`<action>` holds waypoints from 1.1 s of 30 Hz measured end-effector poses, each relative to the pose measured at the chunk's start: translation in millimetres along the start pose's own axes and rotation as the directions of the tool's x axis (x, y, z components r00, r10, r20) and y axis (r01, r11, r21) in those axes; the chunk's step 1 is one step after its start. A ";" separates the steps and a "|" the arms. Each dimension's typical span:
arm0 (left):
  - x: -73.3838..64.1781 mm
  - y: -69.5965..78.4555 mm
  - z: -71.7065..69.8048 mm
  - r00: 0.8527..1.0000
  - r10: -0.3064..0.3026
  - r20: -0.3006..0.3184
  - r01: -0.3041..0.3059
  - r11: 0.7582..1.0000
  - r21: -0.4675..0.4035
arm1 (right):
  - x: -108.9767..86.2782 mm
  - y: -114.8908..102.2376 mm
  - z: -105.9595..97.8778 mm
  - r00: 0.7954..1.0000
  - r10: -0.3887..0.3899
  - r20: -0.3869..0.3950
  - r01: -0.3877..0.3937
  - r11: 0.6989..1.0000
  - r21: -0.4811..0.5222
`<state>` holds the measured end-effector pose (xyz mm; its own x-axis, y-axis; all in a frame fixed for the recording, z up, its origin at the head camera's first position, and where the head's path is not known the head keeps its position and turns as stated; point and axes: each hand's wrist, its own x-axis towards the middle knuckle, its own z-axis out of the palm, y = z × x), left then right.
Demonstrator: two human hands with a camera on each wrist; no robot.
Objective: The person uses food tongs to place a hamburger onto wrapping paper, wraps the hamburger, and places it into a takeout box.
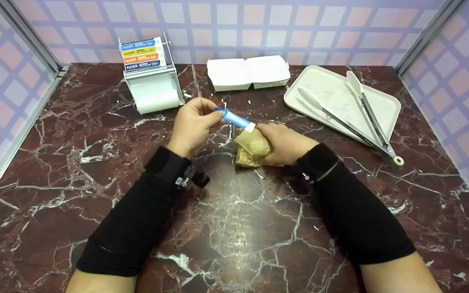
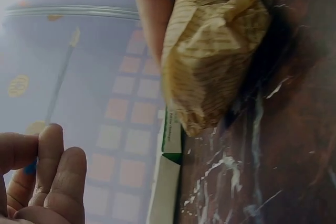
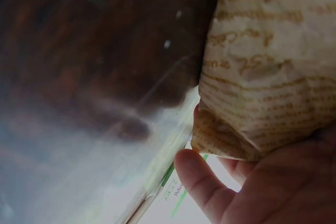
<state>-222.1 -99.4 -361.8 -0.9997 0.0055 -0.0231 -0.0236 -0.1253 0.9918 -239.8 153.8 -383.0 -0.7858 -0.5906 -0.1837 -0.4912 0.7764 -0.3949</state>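
Note:
My left hand [image 1: 193, 124] pinches one end of a blue sticker strip [image 1: 236, 119] between thumb and fingers. The strip slants down to the right, and its white end is close by the right hand's fingertips, over a package wrapped in printed brown paper [image 1: 254, 148]. My right hand [image 1: 289, 142] grips this package from the right side. Folded, creased paper [image 2: 215, 61] faces the left wrist view, where only a speck of blue shows behind the left fingers [image 2: 65, 177]. Up close in the right wrist view, brown lettering covers the wrapper [image 3: 268, 77]. What is inside the paper is hidden.
Rolls of blue, yellow and orange labels sit in a label dispenser [image 1: 151, 81] at the back left. An unfolded white carton [image 1: 248, 73] stands at the back middle. On the right, tongs [image 1: 364, 118] lie across a pale tray [image 1: 299, 97], their ringed end past its rim.

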 end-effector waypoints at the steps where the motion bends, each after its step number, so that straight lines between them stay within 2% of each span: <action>1: 0.1 -1.8 0.5 1.000 -0.008 -0.010 0.008 1.000 0.024 | 0.1 0.2 0.1 1.000 -0.003 -0.002 0.003 1.000 -0.003; 8: -1.0 -14.0 6.3 0.998 -0.028 -0.063 0.038 0.987 0.157 | 0.3 0.9 0.6 1.000 -0.003 -0.002 0.003 1.000 -0.006; 12: -2.3 -21.0 10.8 0.997 -0.032 -0.068 0.043 0.984 0.175 | 0.8 0.9 0.8 1.000 -0.006 -0.008 0.006 1.000 -0.008; 21: -1.7 -32.5 17.7 0.995 -0.055 -0.084 0.063 0.994 0.085 | -0.2 -0.5 -1.5 1.000 0.010 0.011 -0.009 1.000 -0.010; 30: -2.1 -40.6 20.7 0.983 -0.158 -0.097 0.157 0.987 -0.023 | 1.4 1.6 0.5 1.000 -0.004 0.006 0.004 1.000 -0.007; 33: -2.4 -42.8 21.7 0.980 -0.173 -0.097 0.172 0.985 -0.027 | 1.6 1.7 0.7 1.000 -0.007 0.005 0.007 1.000 -0.010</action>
<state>-218.6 -72.6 -401.4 -0.9760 -0.0691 -0.2067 -0.1947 -0.1494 0.9694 -241.6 154.0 -384.7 -0.7807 -0.5967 -0.1855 -0.5002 0.7747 -0.3869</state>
